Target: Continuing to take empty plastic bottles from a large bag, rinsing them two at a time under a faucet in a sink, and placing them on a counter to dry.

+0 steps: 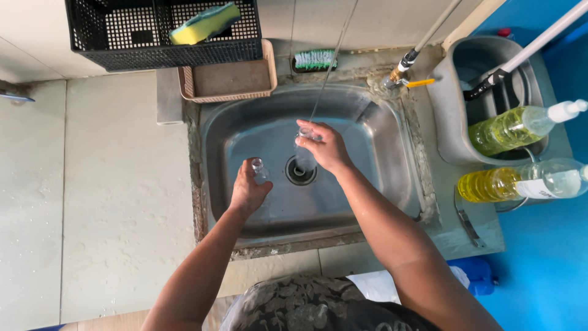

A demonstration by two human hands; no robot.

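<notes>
Right hand [327, 147] closed around small clear glass [306, 136] under thin water stream [331, 64], above stainless steel sink [392, 178]. Left hand [248, 191] gripped another small clear vessel [259, 170], contents apparently none.

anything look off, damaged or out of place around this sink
The seal around the steel sink is rough and crumbling, worst along the front edge. Two bottles of yellow liquid lie tipped over on the right. Nothing looks spilled.
</notes>
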